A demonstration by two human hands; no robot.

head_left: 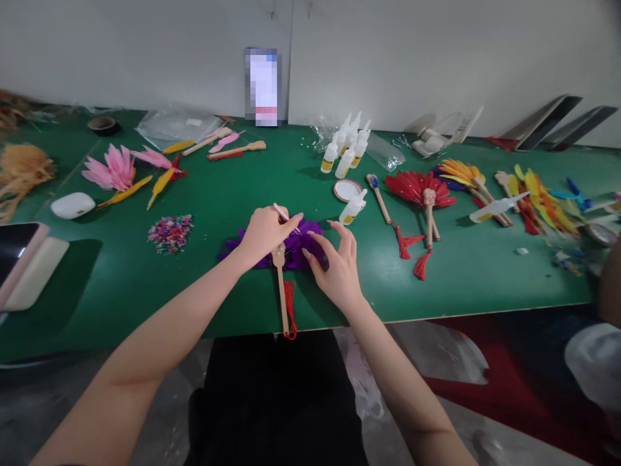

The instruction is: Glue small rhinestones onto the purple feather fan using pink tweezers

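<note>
A purple feather fan (295, 249) with a wooden handle lies on the green table in front of me, its red tassel (290, 301) beside the handle. Over the feathers, my left hand (268, 234) pinches a thin pink pen-like tool (286, 219); its tip is too small to make out. My right hand (338, 262) is at the fan's right side, fingers curved and apart, fingertips at the feather edge. Nothing shows between them. A small glue bottle (352, 208) stands tilted just beyond my right hand. Left of the fan is a heap of colourful small beads or sequins (170, 233).
Several glue bottles (345, 152) stand at the back, near a round lid (348, 189). A red feather fan (421, 194) and more feather pieces lie right. Pink feathers (110, 169) and a white mouse-like object (73, 206) lie left. A phone (262, 87) leans on the wall.
</note>
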